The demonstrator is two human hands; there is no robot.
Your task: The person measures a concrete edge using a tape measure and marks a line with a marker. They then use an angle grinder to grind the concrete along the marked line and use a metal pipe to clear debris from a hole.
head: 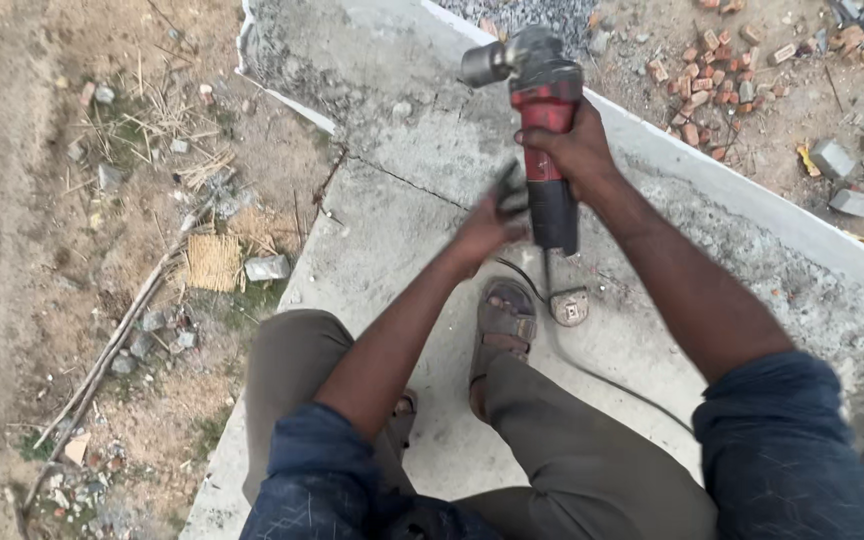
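You are seated on a rough, grey concrete slab (402, 240), its surface pitted and crossed by a thin crack, with a smooth white edge band (752, 200) along its far side; bare earth with dry straw lies below to your left. Broken red bricks (697, 90) lie scattered beyond the edge. Your right hand (577, 150) is closed round the middle of an angle grinder (547, 130), fingers wrapped over its red casing. The grinder's long axis runs near upright in view: the grey metal gear head points away from you, the black tail end towards your sandalled foot (502, 325). Your left hand (492, 220) sits just beside the black tail, fingers curled on a small dark tool; what it is cannot be told. A black cord (592, 375) trails across the slab past a small square grey fitting (569, 306).
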